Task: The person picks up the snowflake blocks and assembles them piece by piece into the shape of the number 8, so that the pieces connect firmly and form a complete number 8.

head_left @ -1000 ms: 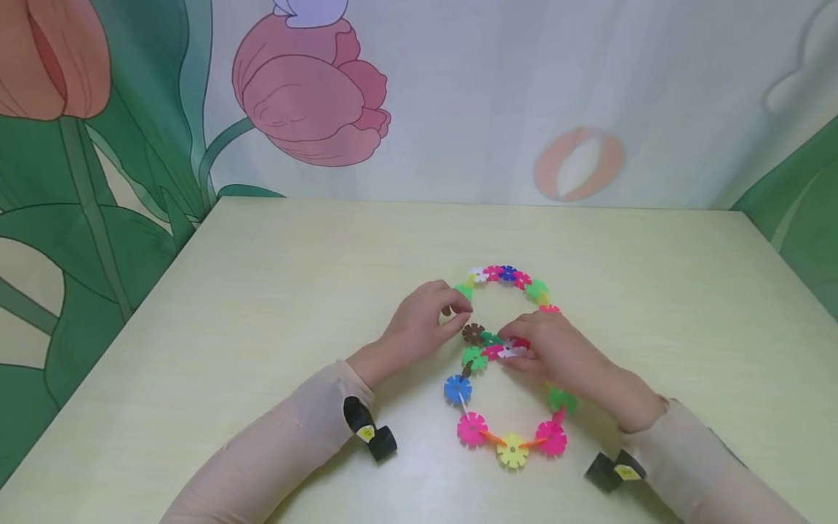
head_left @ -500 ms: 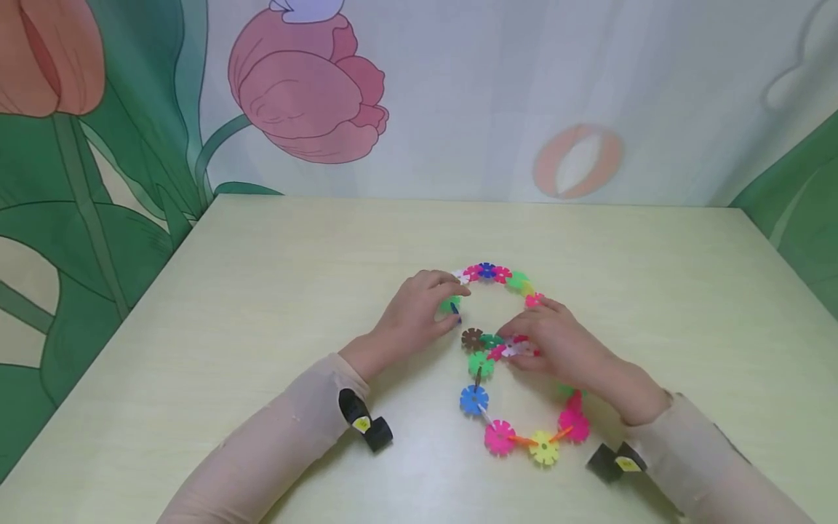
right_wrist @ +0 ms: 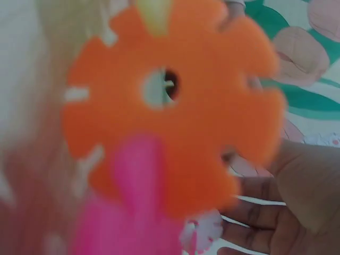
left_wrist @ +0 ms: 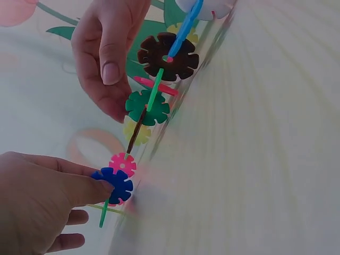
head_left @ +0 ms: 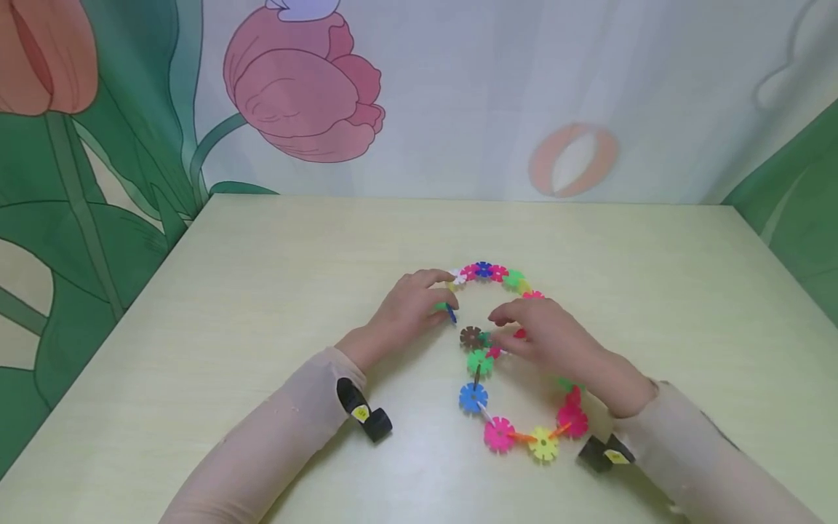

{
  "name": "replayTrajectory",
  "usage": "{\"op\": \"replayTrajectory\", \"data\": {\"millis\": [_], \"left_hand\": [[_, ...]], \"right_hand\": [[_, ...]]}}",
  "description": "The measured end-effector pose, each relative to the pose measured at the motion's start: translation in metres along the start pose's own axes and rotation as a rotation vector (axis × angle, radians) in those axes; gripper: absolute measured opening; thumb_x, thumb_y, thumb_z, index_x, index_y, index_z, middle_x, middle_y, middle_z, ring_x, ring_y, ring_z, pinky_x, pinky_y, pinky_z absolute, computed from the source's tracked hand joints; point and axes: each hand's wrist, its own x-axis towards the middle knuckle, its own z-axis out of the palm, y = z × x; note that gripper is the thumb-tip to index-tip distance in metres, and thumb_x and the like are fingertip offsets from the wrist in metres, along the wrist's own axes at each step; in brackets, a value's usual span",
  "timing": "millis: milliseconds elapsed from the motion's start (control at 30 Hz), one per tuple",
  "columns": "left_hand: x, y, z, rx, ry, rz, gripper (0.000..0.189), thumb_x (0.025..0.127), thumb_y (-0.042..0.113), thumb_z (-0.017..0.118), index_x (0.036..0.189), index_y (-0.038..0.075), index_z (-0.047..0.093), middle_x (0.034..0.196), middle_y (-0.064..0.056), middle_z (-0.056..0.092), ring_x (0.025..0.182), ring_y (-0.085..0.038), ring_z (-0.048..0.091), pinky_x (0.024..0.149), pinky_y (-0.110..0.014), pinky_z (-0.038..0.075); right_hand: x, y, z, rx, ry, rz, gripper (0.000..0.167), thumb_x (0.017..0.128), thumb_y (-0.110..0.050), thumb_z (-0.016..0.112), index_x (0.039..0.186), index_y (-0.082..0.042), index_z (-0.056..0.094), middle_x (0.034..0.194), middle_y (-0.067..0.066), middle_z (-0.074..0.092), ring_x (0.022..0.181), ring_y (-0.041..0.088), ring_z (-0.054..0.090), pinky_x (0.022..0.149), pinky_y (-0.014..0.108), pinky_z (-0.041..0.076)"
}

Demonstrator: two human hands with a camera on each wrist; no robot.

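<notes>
Slotted plastic flower discs are linked into a figure-eight-like chain on the table. At the upper loop's left side, my left hand (head_left: 409,306) pinches a blue disc (left_wrist: 119,186) between thumb and index finger. My right hand (head_left: 556,342) hovers at the middle join, thumb and fingers parted, and hides several discs there. Near it lie a brown disc (head_left: 471,338) and a dark green disc (left_wrist: 147,108). The lower loop includes a light green disc (head_left: 480,362), a blue one and a yellow disc (head_left: 543,445). A blurred orange disc (right_wrist: 175,117) covers much of the right wrist view.
The pale wooden table (head_left: 294,255) extends around the chain on all sides. Behind its far edge hangs a curtain (head_left: 458,102) printed with flowers. Black wrist cameras sit on both sleeves, the right camera (head_left: 605,454) close beside the lower loop.
The upper and lower loops have shifted sideways in opposite directions. My right hand has let go of the white and pink discs at the join, its fingers parting. My left hand moved slightly left.
</notes>
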Motion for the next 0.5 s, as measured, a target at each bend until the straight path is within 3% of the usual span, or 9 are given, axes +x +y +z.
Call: {"op": "replayTrajectory", "data": {"millis": [233, 500], "left_hand": [[-0.002, -0.001, 0.001, -0.041, 0.005, 0.025, 0.010, 0.086, 0.011, 0.071, 0.095, 0.014, 0.073, 0.115, -0.005, 0.067, 0.113, -0.023, 0.060, 0.098, -0.032, 0.048], [0.000, 0.001, 0.002, -0.037, -0.009, 0.056, 0.011, 0.086, 0.009, 0.069, 0.096, 0.011, 0.073, 0.099, -0.003, 0.069, 0.098, -0.020, 0.062, 0.090, -0.029, 0.050]], "right_hand": [[0.015, -0.016, 0.013, -0.139, -0.036, 0.094, 0.036, 0.082, -0.039, 0.074, 0.101, -0.009, 0.070, 0.082, 0.000, 0.072, 0.072, 0.014, 0.065, 0.063, 0.027, 0.050], [0.022, -0.025, 0.021, -0.206, -0.063, 0.155, 0.032, 0.082, -0.038, 0.074, 0.098, -0.010, 0.070, 0.077, -0.003, 0.070, 0.065, 0.012, 0.061, 0.053, 0.023, 0.042]]}}
